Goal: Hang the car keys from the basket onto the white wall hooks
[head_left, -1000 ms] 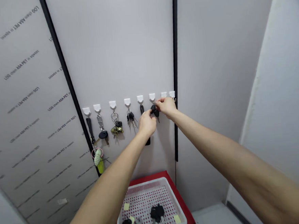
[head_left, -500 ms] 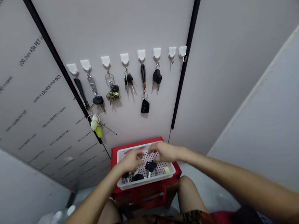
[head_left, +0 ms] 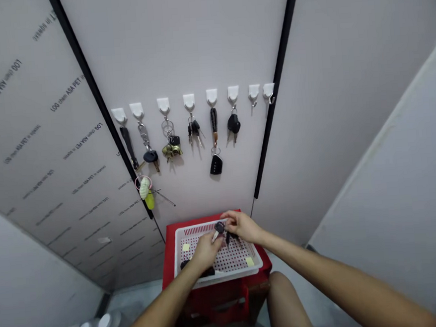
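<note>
1. Key bunch (head_left: 219,227) in both hands, over the far part of the basket. The clearest key has its dark head towards one o'clock and its pale blade towards seven; further dark pieces hang under the right fingers, partly hidden.
2. Left hand (head_left: 205,252) lies at seven o'clock from that key, thumb and fingers closed on the blade.
3. Right hand (head_left: 243,227) lies at three o'clock, its fingers curled and touching the bunch on the ring side; whether they pinch it tightly I cannot tell.
4. White basket (head_left: 232,257) sits below, with dark keys (head_left: 209,272) at about seven o'clock from the bunch and yellow slips (head_left: 249,261) near five and past eight. Red cloth (head_left: 168,259) lies under it.
5. Two bare hooks (head_left: 254,92) are well apart from the bunch, up the wall between twelve and one o'clock. The right hand is the nearer to them, and the key's head end leans roughly their way.
6. Hung keys (head_left: 233,124) fill six hooks, from between ten and eleven round to just past twelve.
</note>
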Demonstrator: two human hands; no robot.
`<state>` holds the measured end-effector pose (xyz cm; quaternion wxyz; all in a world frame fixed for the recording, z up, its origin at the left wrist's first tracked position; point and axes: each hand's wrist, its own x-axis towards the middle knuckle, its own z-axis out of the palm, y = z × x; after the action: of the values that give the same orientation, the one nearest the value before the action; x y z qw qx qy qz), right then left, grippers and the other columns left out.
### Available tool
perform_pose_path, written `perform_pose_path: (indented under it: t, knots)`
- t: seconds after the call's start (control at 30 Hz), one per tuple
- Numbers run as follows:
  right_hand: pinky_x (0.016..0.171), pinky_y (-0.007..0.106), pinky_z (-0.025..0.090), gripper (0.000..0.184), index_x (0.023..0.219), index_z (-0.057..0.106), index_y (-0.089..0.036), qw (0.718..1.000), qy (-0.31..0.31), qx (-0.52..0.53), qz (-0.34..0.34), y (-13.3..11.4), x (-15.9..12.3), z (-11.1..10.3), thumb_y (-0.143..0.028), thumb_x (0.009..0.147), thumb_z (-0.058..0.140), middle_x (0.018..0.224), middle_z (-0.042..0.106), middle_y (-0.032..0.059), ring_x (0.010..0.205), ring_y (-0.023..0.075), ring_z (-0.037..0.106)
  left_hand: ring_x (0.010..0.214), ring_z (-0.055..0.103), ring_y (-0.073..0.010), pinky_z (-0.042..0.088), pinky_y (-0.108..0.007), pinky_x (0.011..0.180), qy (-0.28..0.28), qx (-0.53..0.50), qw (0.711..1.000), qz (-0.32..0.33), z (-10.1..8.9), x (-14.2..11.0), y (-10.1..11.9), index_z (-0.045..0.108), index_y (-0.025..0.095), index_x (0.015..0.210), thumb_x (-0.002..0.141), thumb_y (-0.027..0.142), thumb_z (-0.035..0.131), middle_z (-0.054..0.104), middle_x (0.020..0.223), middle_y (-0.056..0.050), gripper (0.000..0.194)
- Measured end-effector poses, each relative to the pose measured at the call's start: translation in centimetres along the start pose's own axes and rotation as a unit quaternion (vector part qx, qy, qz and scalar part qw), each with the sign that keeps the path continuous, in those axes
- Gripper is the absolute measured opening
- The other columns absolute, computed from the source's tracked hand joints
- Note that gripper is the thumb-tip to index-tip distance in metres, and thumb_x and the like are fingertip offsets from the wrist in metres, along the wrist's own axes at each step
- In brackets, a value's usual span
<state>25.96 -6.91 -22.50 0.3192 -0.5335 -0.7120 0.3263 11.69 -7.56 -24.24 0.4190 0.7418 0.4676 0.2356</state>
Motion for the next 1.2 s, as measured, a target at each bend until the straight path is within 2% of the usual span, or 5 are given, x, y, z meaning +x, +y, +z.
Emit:
perform_pose_path:
  t: [0.17,0.37,0.7,0.93,1.2]
  knots:
    - [0.058,0.023,0.038,0.015,0.074,0.05,-0.015,0.996,0.077,-0.048,-0.021,-1.8,-0.1,-3.0,-0.018,0.061,0.044,0.059,0.058,-0.0007,0.058,0.0104,0.052,0.052,0.047,-0.0089,0.037,-0.021,0.054,0.004,-0.131,0.991,0.029,-1.3,1.1,2.4,0.05,0.012,0.067,0.07,0.032,0.03,0.052,0.056,-0.001,0.029]
    - [0.06,0.023,0.039,0.015,0.074,0.052,-0.015,0.985,0.125,-0.096,-0.07,-4.3,-0.1,-6.2,-0.017,0.063,0.041,0.062,0.059,0.0011,0.057,0.0099,0.051,0.056,0.05,-0.0088,0.039,-0.021,0.054,0.003,-0.133,0.989,-0.067,-3.0,2.1,4.0,0.048,0.01,0.076,0.072,0.029,0.028,0.057,0.07,-0.005,0.029]
    - [0.056,0.022,0.04,0.016,0.072,0.048,-0.014,0.962,0.251,0.045,-0.093,-9.8,1.9,-14.2,-0.021,0.058,0.048,0.058,0.056,-0.0004,0.054,0.0082,0.05,0.087,0.045,-0.0114,0.036,-0.025,0.077,0.093,-0.027,0.974,0.204,-3.5,4.2,13.9,0.037,0.018,0.106,0.067,0.018,0.038,0.045,0.107,-0.004,0.039]
    - [0.044,0.018,0.037,0.015,0.066,0.049,-0.014,0.899,0.399,0.096,-0.151,-13.0,5.1,-19.4,-0.02,0.053,0.051,0.053,0.051,-0.003,0.045,0.0053,0.044,0.088,0.046,-0.013,0.034,-0.027,0.08,0.128,0.046,0.961,0.24,-5.6,6.3,21.8,0.032,0.015,0.111,0.066,0.016,0.039,0.042,0.11,-0.006,0.045]
    - [0.05,0.022,0.04,0.012,0.064,0.052,-0.012,0.856,0.498,0.053,-0.123,-13.0,8.5,-21.0,-0.018,0.055,0.046,0.056,0.052,-0.0016,0.046,0.006,0.045,0.096,0.041,-0.0164,0.031,-0.027,0.082,0.166,0.096,0.949,0.249,-6.5,7.8,24.3,0.032,0.01,0.111,0.065,0.015,0.038,0.04,0.112,-0.01,0.047]
